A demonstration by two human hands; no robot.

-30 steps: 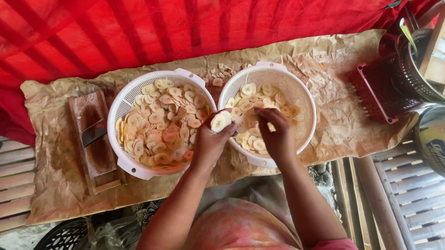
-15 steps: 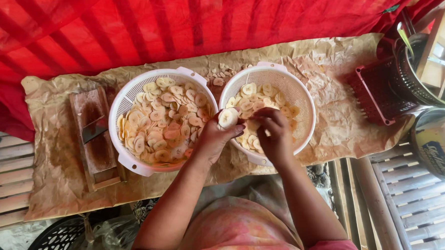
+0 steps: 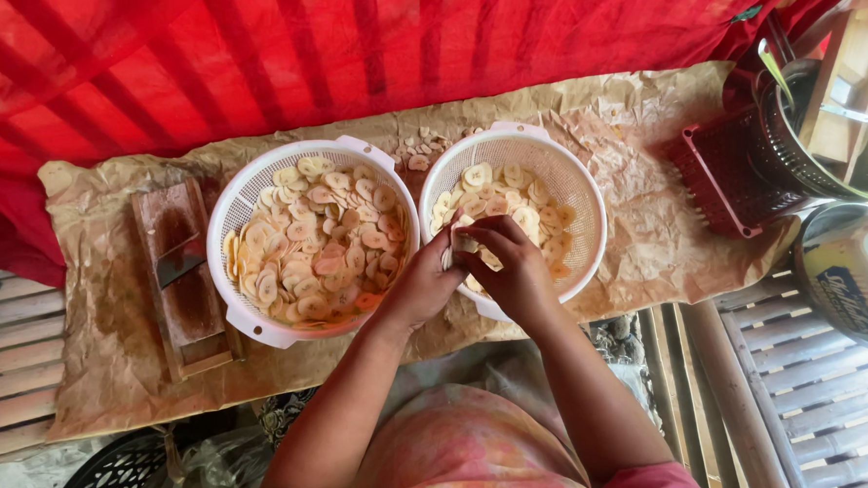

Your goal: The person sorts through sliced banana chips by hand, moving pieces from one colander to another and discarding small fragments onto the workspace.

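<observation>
Both hands meet over the right white basket (image 3: 578, 184): the left hand (image 3: 424, 285) and right hand (image 3: 513, 260) pinch pale banana slices (image 3: 463, 243) between their fingertips, beside the fuller left basket (image 3: 232, 199) on the paper-covered counter (image 3: 97, 337).

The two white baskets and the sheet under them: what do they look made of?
The white baskets: apparently moulded plastic, matte, with fine perforated mesh walls and moulded handle tabs. The sheet: seemingly brown paper, dull, heavily creased and wrinkled, stained darker in patches.
</observation>
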